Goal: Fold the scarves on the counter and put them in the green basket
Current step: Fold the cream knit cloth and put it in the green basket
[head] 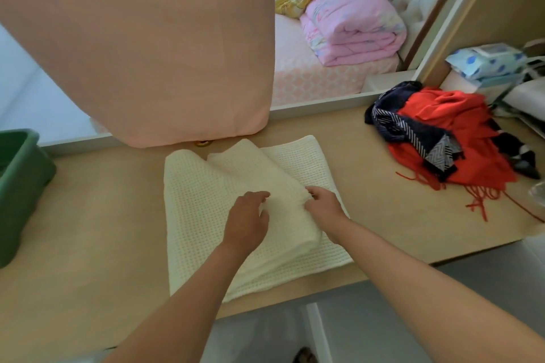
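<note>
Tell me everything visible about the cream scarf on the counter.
The cream scarf is a soft-looking knit with a waffle texture. It lies partly folded in the middle of the wooden counter, its near edge close to the counter's front. A thicker folded band runs diagonally over the flat bottom layer. The right hand pinches bunched fabric on that band, and the left hand rests on it alongside.

One cream scarf (200, 215), one red scarf (460, 132), one navy scarf (392, 124) and one green basket (26, 174).
</note>
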`<move>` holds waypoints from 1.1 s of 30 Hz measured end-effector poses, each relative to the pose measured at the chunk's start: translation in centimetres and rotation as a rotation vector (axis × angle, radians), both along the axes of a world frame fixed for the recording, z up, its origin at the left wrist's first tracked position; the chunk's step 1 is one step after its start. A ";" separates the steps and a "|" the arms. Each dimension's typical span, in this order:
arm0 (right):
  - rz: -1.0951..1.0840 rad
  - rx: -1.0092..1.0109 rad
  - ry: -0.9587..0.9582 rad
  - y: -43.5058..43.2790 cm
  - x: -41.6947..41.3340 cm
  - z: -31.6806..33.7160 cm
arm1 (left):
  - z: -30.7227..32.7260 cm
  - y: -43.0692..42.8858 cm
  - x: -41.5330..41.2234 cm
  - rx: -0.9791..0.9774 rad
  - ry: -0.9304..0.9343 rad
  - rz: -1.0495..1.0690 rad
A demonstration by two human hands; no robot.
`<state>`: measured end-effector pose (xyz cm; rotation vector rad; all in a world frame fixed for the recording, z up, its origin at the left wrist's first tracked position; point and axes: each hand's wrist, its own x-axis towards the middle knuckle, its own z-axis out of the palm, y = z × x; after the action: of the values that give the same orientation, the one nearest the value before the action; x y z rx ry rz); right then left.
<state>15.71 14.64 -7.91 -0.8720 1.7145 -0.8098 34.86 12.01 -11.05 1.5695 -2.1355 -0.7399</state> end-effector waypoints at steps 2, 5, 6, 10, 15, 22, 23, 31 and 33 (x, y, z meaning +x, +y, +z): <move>-0.079 -0.041 -0.001 -0.2 -1.8 1.0 | -0.1 -0.2 -0.6 -0.111 -0.031 0.010; -0.154 -0.003 0.109 1.0 -5.9 0.2 | -0.6 0.5 -2.1 -0.141 -0.116 -0.047; -0.147 0.042 0.170 1.8 -7.3 -0.6 | -1.1 0.9 -2.5 -0.099 -0.167 -0.085; 0.010 0.261 0.319 4.4 -10.1 -3.4 | -3.7 1.9 -2.4 0.152 -0.483 -0.248; 0.195 0.224 0.500 4.6 -9.5 -5.1 | -4.0 1.9 -1.8 0.210 -0.580 -0.307; 0.457 0.317 0.989 1.5 -8.1 -3.2 | -1.8 -0.5 -2.1 0.284 -0.610 -0.340; 0.439 0.231 0.994 0.6 -7.7 -2.7 | -1.5 -1.1 -2.1 0.303 -0.599 -0.334; 0.404 -0.034 0.726 -8.5 -4.9 -2.3 | -0.7 -7.8 -1.1 0.078 -0.347 -0.120; 0.396 -0.036 0.726 -10.7 -4.3 -3.2 | -1.2 -9.3 -0.7 -0.002 -0.324 -0.101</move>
<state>11.43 3.92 -11.12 -1.6025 2.0290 -0.2570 34.18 2.67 -12.25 1.6865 -2.4586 -0.5430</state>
